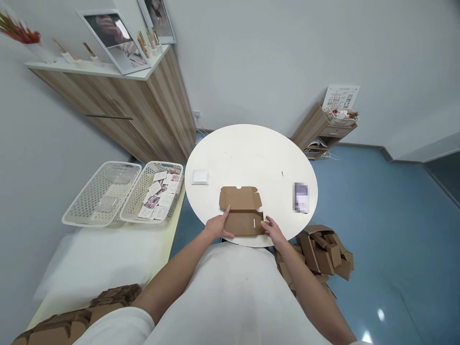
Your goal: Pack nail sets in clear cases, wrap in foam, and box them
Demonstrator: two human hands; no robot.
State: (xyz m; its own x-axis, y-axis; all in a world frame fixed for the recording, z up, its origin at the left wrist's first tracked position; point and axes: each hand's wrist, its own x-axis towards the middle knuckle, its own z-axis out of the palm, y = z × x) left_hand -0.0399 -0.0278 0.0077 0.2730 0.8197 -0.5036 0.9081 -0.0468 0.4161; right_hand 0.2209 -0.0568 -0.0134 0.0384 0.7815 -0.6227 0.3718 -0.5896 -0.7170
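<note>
An unfolded-lid brown cardboard box (240,224) lies near the front edge of the round white table, its flapped lid (240,197) laid back away from me. Inside the tray part, toward the right, is a short thin white strip (254,223). My left hand (217,226) grips the left end of the box, thumb and forefinger spread along its side. At the opposite end, my right hand (273,231) holds the right wall with its fingertips.
On the table (247,148) are a white square packet (200,177) at left and a purple-and-white pack (301,197) at right. White baskets (124,211), one with printed cards, stand left. Flat cardboard (115,295) lies lower left; several brown boxes (325,254) are heaped on the floor right.
</note>
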